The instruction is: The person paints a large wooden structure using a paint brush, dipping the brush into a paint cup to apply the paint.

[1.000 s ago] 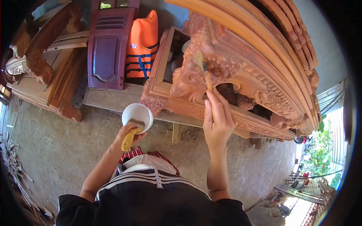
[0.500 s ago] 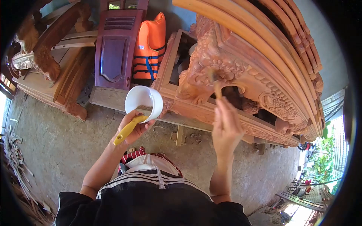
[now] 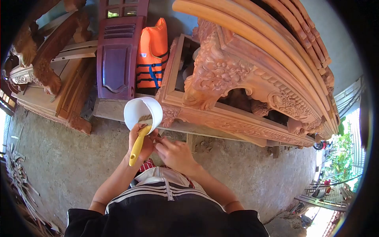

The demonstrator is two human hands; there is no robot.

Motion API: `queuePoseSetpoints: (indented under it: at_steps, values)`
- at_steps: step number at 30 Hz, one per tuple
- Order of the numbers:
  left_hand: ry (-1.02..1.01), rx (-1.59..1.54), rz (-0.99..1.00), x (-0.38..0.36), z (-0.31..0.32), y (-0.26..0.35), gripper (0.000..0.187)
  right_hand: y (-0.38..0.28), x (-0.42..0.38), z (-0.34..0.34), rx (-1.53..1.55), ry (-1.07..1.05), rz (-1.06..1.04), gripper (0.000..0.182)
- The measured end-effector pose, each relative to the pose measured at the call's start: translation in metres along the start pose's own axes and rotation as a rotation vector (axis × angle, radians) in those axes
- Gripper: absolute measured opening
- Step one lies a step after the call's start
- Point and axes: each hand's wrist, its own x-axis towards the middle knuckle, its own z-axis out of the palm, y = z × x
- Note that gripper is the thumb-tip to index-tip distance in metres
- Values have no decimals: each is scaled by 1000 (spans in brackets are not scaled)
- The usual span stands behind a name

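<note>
My left hand (image 3: 143, 147) grips a white plastic cup (image 3: 132, 114), tilted with its mouth toward the upper right. The same hand holds a paintbrush by its yellow handle (image 3: 136, 152), the bristles resting inside the cup. Close against the left hand's fingers, below the cup, my right hand (image 3: 173, 155) is closed with its fingertips pinched. What it holds there is hidden. Beyond the hands stands a carved wooden furniture piece (image 3: 225, 75) with floral relief and an arched opening.
An orange life vest (image 3: 152, 59) leans beside a dark red door panel (image 3: 117, 59). Curved wooden rails (image 3: 252, 29) lie over the carving. More carved furniture (image 3: 47, 75) stands at the left. Wood scraps (image 3: 21, 177) line the concrete floor's left edge.
My right hand, which held a second brush against the carving, has come down and left to my left hand. That brush is no longer visible. The cup has shifted slightly left and down.
</note>
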Motion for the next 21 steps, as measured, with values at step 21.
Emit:
queuePoseSetpoints:
  at_steps: [21]
  values:
    - [192, 3, -68, -22, -51, 77, 24, -95, 64, -172, 1891, 214, -552, 16]
